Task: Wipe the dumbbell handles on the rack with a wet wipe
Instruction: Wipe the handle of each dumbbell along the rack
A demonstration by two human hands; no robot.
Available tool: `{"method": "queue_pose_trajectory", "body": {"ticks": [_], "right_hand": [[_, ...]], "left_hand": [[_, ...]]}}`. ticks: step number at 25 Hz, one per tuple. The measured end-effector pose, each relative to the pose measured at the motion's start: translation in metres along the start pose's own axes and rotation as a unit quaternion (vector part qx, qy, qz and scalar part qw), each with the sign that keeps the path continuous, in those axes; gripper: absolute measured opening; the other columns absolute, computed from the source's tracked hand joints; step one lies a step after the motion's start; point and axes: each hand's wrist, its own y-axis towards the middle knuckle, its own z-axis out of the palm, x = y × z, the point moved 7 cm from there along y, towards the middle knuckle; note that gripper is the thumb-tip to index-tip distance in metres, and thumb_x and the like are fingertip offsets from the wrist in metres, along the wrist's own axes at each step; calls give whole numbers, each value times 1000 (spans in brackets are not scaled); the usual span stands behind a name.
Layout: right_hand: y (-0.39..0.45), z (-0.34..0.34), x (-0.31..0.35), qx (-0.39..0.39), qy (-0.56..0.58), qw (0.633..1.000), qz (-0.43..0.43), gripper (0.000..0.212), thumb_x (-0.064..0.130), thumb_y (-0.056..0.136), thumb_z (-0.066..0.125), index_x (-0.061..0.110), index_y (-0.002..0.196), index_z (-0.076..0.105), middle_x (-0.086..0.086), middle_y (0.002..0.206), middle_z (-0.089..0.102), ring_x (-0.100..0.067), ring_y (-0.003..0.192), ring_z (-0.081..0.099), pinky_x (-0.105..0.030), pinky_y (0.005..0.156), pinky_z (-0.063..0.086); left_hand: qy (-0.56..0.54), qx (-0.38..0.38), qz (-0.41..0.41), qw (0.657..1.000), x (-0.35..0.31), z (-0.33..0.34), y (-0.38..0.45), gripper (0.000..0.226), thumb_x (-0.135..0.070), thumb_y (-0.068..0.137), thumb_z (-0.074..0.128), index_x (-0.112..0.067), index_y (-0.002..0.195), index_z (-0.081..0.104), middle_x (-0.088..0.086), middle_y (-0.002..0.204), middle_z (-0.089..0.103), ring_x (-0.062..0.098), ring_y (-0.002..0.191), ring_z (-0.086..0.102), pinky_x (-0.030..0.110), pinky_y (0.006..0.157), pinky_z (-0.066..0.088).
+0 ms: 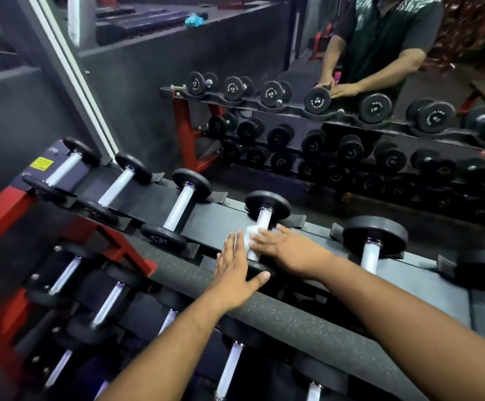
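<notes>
Rubbing crumpled white wet wipe [248, 237] along chrome handle of black round-plated dumbbell [264, 219] on top rack tier, right hand [286, 250] gripping it; left hand [235, 273] flat, bracing. Risking rolling the dumbbell from its cradle by pressing sideways.

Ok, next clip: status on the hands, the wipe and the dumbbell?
Right hand presses wet wipe on the fourth dumbbell's handle, top tier. Left hand flat, fingers straight, steadying the near end. Nothing in the way.
</notes>
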Motion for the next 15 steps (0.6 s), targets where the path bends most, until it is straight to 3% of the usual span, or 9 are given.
{"method": "queue_pose_trajectory", "body": {"ticks": [3, 5, 8, 10, 12, 15], "right_hand": [[16, -4, -9, -37, 20, 993, 106, 63, 7, 99, 38, 22, 159, 23, 0, 168, 12, -20, 154, 9, -49, 121, 21], [12, 8, 14, -6, 66, 997, 39, 59, 11, 98, 46, 24, 155, 34, 0, 165, 22, -24, 152, 21, -46, 116, 33], [5, 6, 14, 20, 13, 1000, -6, 62, 10, 99, 45, 28, 157, 30, 6, 166, 17, -15, 154, 12, -46, 119, 25], [15, -11, -8, -19, -11, 996, 89, 66, 6, 99, 38, 26, 159, 19, 5, 168, 8, -15, 155, 4, -49, 121, 19], [19, -15, -5, -46, 28, 989, 136, 67, 3, 98, 38, 23, 159, 20, 3, 168, 7, -18, 155, 4, -50, 119, 26], [-1, 2, 30, 11, 79, 996, 48, 61, 8, 100, 44, 26, 157, 31, 8, 167, 13, -12, 154, 8, -39, 116, 32]], "left_hand": [[5, 7, -4, 1000, -1, -2, 0, 108, -54, 97, 56, -21, 155, -28, 0, 164, -32, 11, 148, -30, 42, 125, -10], [2, -3, -1, 1000, 0, -1, 0, 108, -55, 96, 57, -21, 156, -27, -1, 165, -29, 11, 149, -28, 42, 126, -9], [-8, -3, -1, 1000, 0, 0, 0, 107, -58, 96, 55, -22, 157, -26, -2, 165, -29, 10, 150, -28, 41, 126, -10], [-15, 5, -6, 1000, 1, -2, 1, 102, -59, 98, 50, -22, 157, -25, -2, 164, -30, 10, 149, -28, 39, 124, -12], [-18, 6, -12, 1000, 4, -3, 1, 99, -58, 100, 47, -23, 156, -26, -3, 165, -30, 8, 148, -29, 37, 123, -14], [-14, -3, -8, 1000, 4, -2, 1, 99, -56, 100, 49, -23, 157, -25, -4, 165, -28, 7, 148, -27, 37, 123, -13]]}}
